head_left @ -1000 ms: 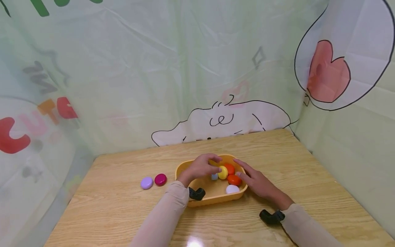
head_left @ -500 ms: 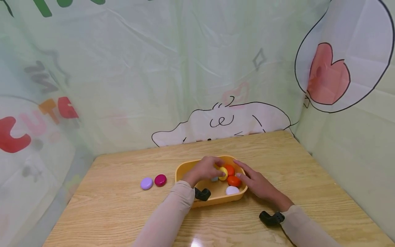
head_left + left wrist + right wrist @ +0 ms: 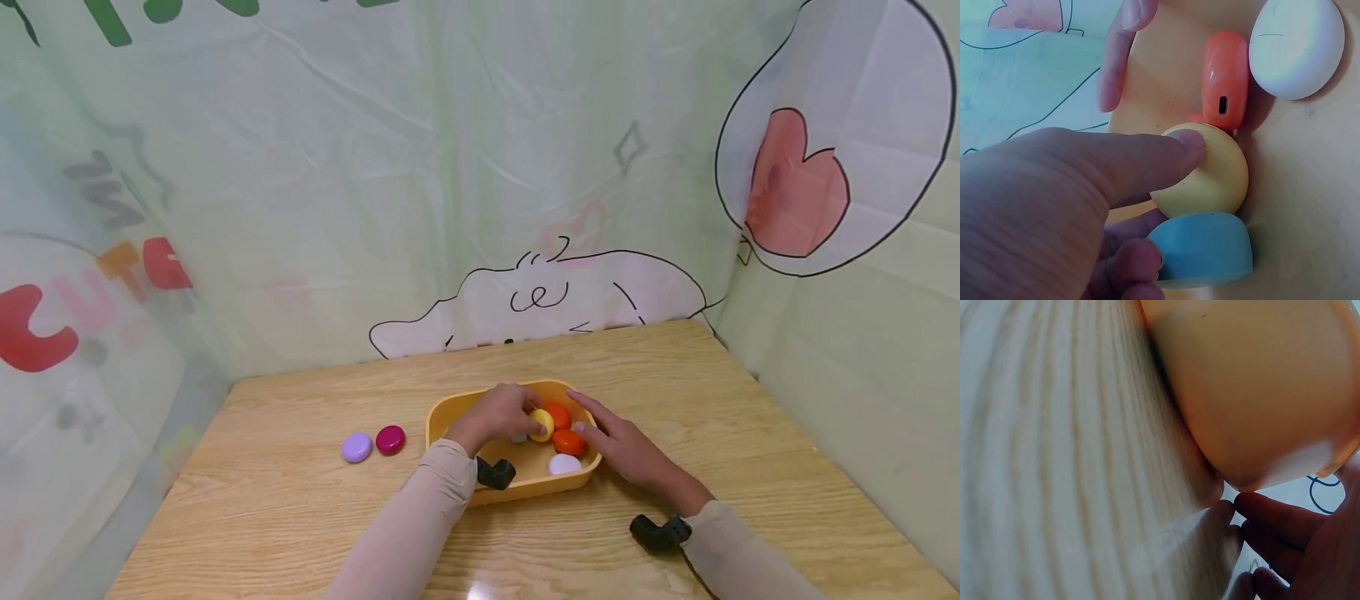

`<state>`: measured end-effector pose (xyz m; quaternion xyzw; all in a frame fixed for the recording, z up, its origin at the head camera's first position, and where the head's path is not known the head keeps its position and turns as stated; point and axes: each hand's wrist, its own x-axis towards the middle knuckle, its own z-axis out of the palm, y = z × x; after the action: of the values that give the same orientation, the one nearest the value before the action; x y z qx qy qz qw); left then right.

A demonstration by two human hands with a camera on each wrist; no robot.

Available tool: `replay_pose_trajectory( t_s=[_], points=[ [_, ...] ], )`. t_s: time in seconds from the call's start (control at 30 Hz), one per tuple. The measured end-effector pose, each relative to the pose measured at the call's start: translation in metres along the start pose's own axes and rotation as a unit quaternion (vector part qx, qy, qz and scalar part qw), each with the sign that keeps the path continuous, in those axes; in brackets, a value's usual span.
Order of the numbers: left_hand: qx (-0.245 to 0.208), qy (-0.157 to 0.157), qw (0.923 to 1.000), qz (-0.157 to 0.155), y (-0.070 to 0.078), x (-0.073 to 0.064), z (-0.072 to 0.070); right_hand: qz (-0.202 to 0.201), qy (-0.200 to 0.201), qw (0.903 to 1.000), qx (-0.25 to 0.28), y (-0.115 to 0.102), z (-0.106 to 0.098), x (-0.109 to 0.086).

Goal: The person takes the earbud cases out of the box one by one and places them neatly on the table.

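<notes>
My left hand (image 3: 498,412) reaches into an orange-yellow plastic basket (image 3: 450,410). Its thumb lies on a rounded yellow disc-like object (image 3: 1216,181), with other fingers behind it, so the disc is pinched. Beside it, touching those fingers, is a light blue rounded piece (image 3: 1204,250). A red rounded piece with a small port-like slot (image 3: 1225,81) and a white one with thin lines (image 3: 1297,47) lie farther along; the head view also shows a second red-orange piece (image 3: 557,415). My right hand (image 3: 630,446) holds the basket's right end, thumb over the rim, other fingertips against the outer wall.
Left of the basket, a lilac disc (image 3: 357,447) and a magenta disc (image 3: 390,440) lie on the wooden table (image 3: 300,517). A printed curtain (image 3: 337,208) hangs behind the table and along its sides. Each wrist wears a black camera (image 3: 660,533).
My left hand has moved slightly right and down inside the basket, and its fingers have closed on the yellow disc. The right hand stays at the basket's end.
</notes>
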<state>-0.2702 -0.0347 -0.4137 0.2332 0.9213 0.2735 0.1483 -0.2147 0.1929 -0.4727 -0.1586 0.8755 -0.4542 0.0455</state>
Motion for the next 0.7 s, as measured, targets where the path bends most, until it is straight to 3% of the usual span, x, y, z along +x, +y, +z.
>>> replay_pose_trajectory(
  t_s=[0.17, 0.4, 0.7],
  points=[
    [0.007, -0.004, 1.0000, 0.003, 0.000, 0.001, 0.000, 0.004, 0.000, 1.0000, -0.003, 0.000, 0.000, 0.000],
    [-0.006, -0.009, 0.9994, 0.032, -0.003, -0.001, -0.002, 0.001, 0.005, 0.9999, -0.010, -0.001, 0.000, 0.000],
    [-0.061, 0.007, 0.9970, 0.046, -0.010, -0.007, -0.007, 0.002, 0.004, 0.9999, -0.010, -0.001, 0.000, 0.000]
  ],
)
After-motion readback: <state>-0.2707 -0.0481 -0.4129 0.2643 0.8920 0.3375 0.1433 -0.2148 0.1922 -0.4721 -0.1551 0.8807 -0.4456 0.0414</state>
